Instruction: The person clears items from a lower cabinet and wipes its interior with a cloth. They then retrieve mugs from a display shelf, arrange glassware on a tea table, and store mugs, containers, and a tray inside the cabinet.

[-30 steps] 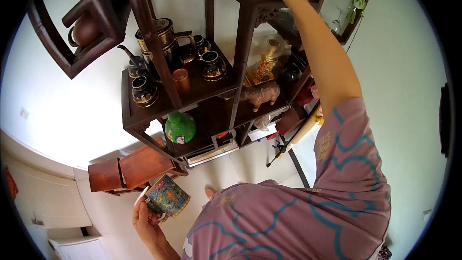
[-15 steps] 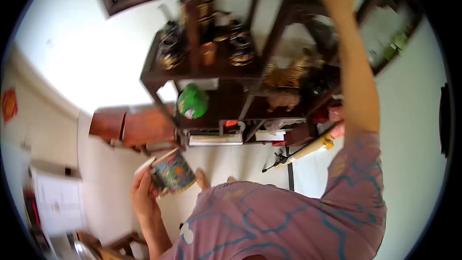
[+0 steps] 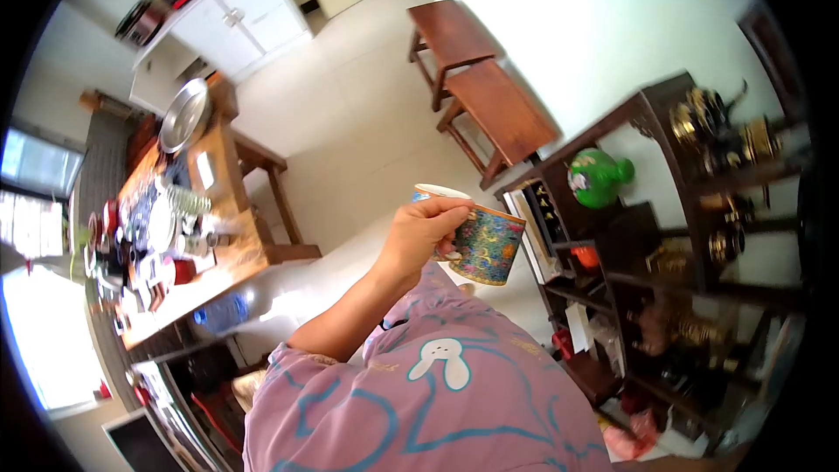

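Observation:
My left hand (image 3: 424, 236) is out in front of my body, its fingers closed around a mug. This mug (image 3: 489, 246) has a dense blue, green and gold floral pattern with gold edging, and it is tilted. Just behind my fingers shows the pale rim of what looks like a second patterned cup (image 3: 441, 191), mostly hidden by the hand. My right hand is out of the picture.
On the right stands a dark wooden display shelf (image 3: 647, 127) with a green vase (image 3: 599, 177) and gold-and-black ornaments (image 3: 699, 118). Two wooden stools (image 3: 502, 109) line the wall. At left, a cluttered wooden table (image 3: 229, 183) carries a metal basin (image 3: 185, 115); a white cabinet (image 3: 245, 13) lies beyond.
The view has turned left from the shelf toward the room and table. My left hand still holds the mug, now nearer mid-view. My right hand, earlier at the shelf top, has left the view.

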`<action>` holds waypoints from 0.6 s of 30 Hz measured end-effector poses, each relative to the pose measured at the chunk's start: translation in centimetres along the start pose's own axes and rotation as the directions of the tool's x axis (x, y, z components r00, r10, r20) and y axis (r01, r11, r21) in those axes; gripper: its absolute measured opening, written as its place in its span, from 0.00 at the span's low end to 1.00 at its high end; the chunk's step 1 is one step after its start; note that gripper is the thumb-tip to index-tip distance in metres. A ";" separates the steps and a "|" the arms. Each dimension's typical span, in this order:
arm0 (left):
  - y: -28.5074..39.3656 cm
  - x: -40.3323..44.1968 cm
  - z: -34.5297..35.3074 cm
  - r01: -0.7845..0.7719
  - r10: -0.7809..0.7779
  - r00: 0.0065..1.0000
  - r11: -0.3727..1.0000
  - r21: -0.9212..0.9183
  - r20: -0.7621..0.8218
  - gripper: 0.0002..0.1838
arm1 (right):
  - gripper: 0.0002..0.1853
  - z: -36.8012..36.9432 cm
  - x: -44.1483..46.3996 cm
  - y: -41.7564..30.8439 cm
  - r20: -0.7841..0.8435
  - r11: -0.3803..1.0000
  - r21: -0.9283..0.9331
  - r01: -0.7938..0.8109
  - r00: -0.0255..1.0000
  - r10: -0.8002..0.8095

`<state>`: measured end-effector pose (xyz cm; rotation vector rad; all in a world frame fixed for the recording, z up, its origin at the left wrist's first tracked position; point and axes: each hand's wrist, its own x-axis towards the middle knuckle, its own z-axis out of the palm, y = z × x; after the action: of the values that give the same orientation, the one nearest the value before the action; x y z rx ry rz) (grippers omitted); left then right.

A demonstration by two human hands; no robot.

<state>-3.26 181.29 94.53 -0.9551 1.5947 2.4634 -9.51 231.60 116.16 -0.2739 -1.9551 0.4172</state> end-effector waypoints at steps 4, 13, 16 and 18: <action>0.8 2.2 -4.4 0.000 -0.004 0.999 0.995 -0.098 -0.043 0.11 | 0.18 1.1 -5.0 -4.7 0.026 0.999 0.036 -0.028 0.999 0.027; 9.0 9.4 -17.0 -0.058 0.032 0.987 0.984 -0.165 -0.160 0.10 | 0.18 11.0 -14.8 -20.6 0.407 0.946 0.220 -0.237 0.904 0.132; 13.1 11.6 -22.3 -0.068 0.039 0.981 0.986 -0.150 -0.189 0.10 | 0.15 15.4 -17.2 -29.3 0.643 0.937 0.265 -0.228 0.766 0.005; 15.5 13.4 -25.6 -0.079 0.057 0.982 0.990 -0.115 -0.182 0.10 | 0.17 18.9 -18.7 -36.9 0.848 0.941 0.303 -0.152 0.494 -0.193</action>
<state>-7.79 148.84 92.95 -1.1892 1.5660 2.6137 -19.21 187.79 108.67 0.2782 -2.8259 1.0295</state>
